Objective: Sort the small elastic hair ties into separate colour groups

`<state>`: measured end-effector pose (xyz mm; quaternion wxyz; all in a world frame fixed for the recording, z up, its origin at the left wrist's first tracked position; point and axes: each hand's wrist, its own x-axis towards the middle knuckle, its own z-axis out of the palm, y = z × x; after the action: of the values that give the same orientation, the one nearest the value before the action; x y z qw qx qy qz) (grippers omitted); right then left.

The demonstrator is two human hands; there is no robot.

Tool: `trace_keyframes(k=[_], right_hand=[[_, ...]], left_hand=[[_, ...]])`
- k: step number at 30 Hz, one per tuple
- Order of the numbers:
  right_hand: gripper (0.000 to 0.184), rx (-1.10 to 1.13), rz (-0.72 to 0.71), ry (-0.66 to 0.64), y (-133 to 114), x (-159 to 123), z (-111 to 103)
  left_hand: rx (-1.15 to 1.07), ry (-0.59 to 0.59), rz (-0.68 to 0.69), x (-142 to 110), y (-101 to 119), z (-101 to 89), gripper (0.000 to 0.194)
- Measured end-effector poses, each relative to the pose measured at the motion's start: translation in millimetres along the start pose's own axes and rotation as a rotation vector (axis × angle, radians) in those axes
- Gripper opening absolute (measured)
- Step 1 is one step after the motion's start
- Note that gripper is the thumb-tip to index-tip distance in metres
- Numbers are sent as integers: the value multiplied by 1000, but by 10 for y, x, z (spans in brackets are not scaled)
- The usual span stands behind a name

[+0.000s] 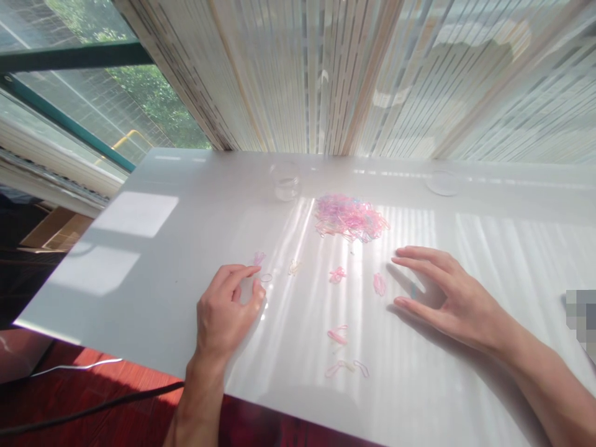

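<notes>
My left hand (pixel 228 304) rests at the left part of the white table, its thumb and index finger a little apart. Just off those fingertips lies a single loop that looks like a small elastic band (pixel 266 278), with a little purple cluster of bands (pixel 259 257) behind it. My right hand (pixel 437 292) hovers low over the table with fingers spread, holding nothing. Nearest to it is a small pink cluster of bands (pixel 379 284). Further left are another pink cluster (pixel 337 275) and a pale yellow one (pixel 293 267). Behind them spreads a large pile of pink and multicoloured bands (pixel 349 217).
Toward the near edge of the white table (pixel 153 310) lie pink bands (pixel 338 335) and a row of pale bands (pixel 348 368). A clear plastic jar (pixel 285 182) and a clear round lid (pixel 442 184) stand at the back, before a striped curtain (pixel 288 74).
</notes>
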<state>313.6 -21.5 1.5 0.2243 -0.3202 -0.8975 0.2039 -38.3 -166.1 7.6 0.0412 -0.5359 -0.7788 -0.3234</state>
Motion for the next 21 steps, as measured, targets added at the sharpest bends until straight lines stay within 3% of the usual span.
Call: trace_keyframes(k=[6,11,17,21], right_hand=[[49,1,-8,1,-1,-8,-4],[48,20,2,0,0,-15,-5],[45,17,9,10,-13,-8,-7],[43,-4,6,-2,-21,-4,-19]], left_hand=[[77,-136,-12,-26,-1,-159,11],[73,-200,8,10,-16,-151,10],[85,-55,-10,29,-22,-75,12],[142,69,-150,123,-11,-41,12]])
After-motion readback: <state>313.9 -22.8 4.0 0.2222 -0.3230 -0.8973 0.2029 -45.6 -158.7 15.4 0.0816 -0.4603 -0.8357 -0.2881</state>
